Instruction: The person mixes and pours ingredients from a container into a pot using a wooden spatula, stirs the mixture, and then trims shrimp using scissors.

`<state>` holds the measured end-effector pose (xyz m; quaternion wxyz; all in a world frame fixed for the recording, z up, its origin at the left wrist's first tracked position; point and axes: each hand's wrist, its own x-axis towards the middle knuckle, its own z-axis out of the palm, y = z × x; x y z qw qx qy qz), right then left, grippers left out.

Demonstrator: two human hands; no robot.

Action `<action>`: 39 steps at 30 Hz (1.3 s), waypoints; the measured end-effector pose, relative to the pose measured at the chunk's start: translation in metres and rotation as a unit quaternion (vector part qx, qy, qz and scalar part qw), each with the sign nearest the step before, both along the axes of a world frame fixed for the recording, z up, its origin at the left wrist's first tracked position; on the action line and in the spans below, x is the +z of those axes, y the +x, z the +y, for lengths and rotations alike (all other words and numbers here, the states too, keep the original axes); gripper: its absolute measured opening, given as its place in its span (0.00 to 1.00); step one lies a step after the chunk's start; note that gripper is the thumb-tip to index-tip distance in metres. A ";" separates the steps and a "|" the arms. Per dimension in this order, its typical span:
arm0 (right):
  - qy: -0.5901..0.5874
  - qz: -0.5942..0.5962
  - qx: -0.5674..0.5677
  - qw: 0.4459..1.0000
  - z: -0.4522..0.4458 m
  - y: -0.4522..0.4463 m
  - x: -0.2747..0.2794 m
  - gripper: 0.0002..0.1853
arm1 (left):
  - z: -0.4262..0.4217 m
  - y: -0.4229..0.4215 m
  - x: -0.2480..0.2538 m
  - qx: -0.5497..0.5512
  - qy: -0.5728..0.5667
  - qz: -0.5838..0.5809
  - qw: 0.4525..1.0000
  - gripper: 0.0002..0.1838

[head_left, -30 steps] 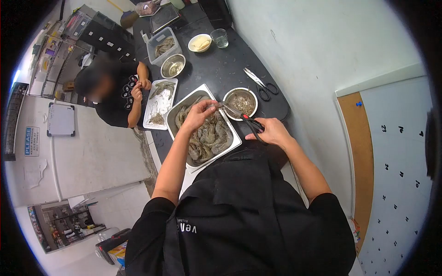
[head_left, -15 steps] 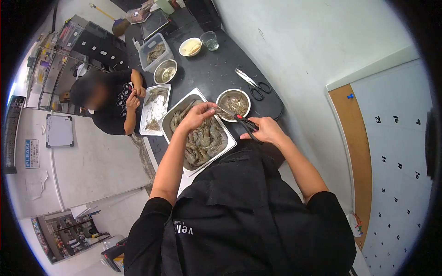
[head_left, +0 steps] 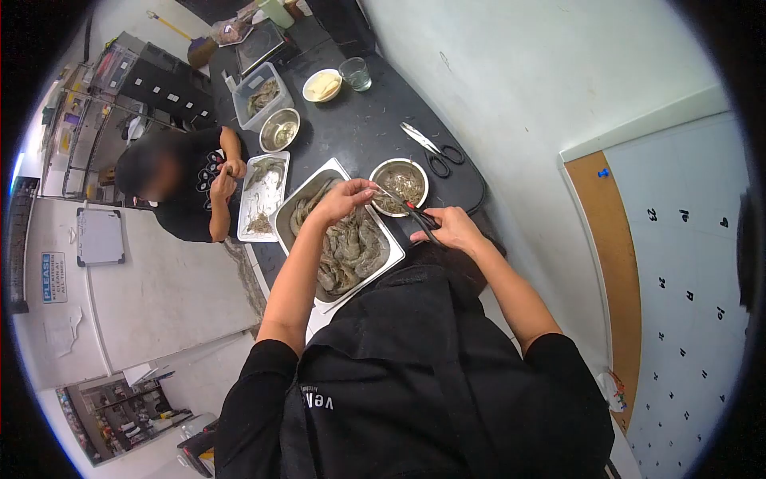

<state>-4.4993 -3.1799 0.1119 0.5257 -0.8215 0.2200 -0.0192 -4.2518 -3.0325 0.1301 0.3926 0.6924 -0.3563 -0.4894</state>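
Observation:
My left hand [head_left: 345, 201] is closed in a pinch above the tray of shrimp, holding what looks like a shrimp, mostly covered by the fingers. In my right hand [head_left: 456, 229] is a pair of scissors [head_left: 418, 213] with black and red handles, its blades pointing at my left fingertips. Whole grey shrimp [head_left: 357, 247] fill a deep white tray [head_left: 392, 257] below my left hand. Just beyond the scissors, a round metal bowl [head_left: 425, 185] contains shrimp trimmings.
A second pair of scissors [head_left: 432, 148] lies on the dark table [head_left: 351, 128]. Across from me a person [head_left: 187, 180] works at a shallow white tray [head_left: 263, 195]. Farther back are a metal bowl [head_left: 279, 130], a plastic tub [head_left: 261, 94], a white bowl [head_left: 322, 85] and a glass [head_left: 356, 74].
The scissors' handles have come closer together in my right hand. My left hand keeps its pinch beside the blades. The other person's hands have shifted slightly, and the view has moved a little.

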 end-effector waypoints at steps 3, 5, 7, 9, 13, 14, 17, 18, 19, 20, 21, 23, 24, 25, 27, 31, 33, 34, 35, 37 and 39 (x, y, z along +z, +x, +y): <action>-0.006 0.032 0.006 0.999 -0.003 0.002 -0.004 0.32 | -0.005 0.007 -0.008 -0.010 0.022 -0.002 1.000 0.16; -0.011 0.039 0.004 0.999 -0.004 0.002 -0.007 0.32 | -0.008 0.009 -0.016 0.003 0.013 0.026 1.000 0.17; -0.016 0.045 0.002 0.999 -0.003 0.002 -0.017 0.32 | -0.012 0.008 -0.014 -0.005 0.035 0.027 0.999 0.17; -0.007 0.007 -0.018 1.000 -0.002 0.003 -0.025 0.32 | -0.014 0.010 -0.021 -0.003 0.033 0.039 0.999 0.17; -0.027 0.015 -0.014 0.999 -0.003 0.001 -0.023 0.33 | -0.016 0.012 -0.031 -0.002 0.043 0.046 0.998 0.17; -0.023 0.015 -0.019 0.999 -0.002 0.001 -0.023 0.33 | -0.017 0.011 -0.030 -0.002 0.043 0.047 0.998 0.17; -0.020 0.013 -0.024 0.999 -0.002 0.001 -0.028 0.33 | -0.018 0.011 -0.028 -0.003 0.054 0.047 0.997 0.17; -0.022 0.011 -0.024 0.999 -0.003 0.001 -0.031 0.33 | -0.018 0.013 -0.030 -0.005 0.052 0.049 0.997 0.16; -0.023 0.011 -0.023 0.999 -0.003 0.002 -0.033 0.33 | -0.017 0.014 -0.032 -0.007 0.051 0.050 0.997 0.16; -0.031 0.014 -0.028 0.999 -0.004 0.002 -0.034 0.32 | -0.017 0.011 -0.026 -0.006 0.050 0.050 0.997 0.16; -0.040 0.017 -0.032 0.999 -0.004 0.003 -0.031 0.32 | -0.018 0.007 -0.015 0.009 0.072 0.014 0.997 0.16; -0.020 0.024 -0.038 0.999 -0.008 0.002 -0.013 0.33 | -0.015 0.004 -0.012 0.029 0.093 -0.023 0.995 0.16; 0.001 0.033 -0.044 0.998 -0.008 0.002 -0.006 0.33 | -0.012 0.004 -0.017 0.064 0.066 0.024 0.995 0.16; 0.000 0.030 -0.042 0.999 -0.007 0.003 -0.008 0.33 | -0.008 0.006 -0.022 0.099 0.039 0.071 0.992 0.17; 0.040 -0.065 -0.065 0.995 -0.005 0.002 -0.021 0.33 | -0.004 0.002 -0.024 0.139 0.043 0.127 0.981 0.18; 0.153 0.046 -0.060 0.985 0.001 0.002 -0.010 0.30 | 0.001 -0.004 -0.018 0.196 0.019 0.194 0.961 0.17; 0.166 0.044 -0.064 0.983 0.012 0.003 -0.007 0.28 | 0.004 -0.007 -0.022 0.230 -0.030 0.269 0.935 0.14; 0.192 0.044 -0.055 0.979 0.016 0.004 -0.007 0.27 | 0.005 -0.009 -0.025 0.232 -0.031 0.268 0.934 0.14; 0.217 0.044 -0.047 0.974 0.020 0.006 -0.002 0.25 | 0.004 -0.014 -0.022 0.255 -0.054 0.288 0.922 0.14; 0.253 0.038 -0.053 0.965 0.031 0.008 0.009 0.23 | 0.003 -0.021 -0.015 0.276 -0.077 0.307 0.907 0.13; 0.298 0.045 -0.058 0.952 0.037 0.010 0.013 0.23 | 0.004 -0.023 -0.013 0.270 -0.082 0.310 0.908 0.13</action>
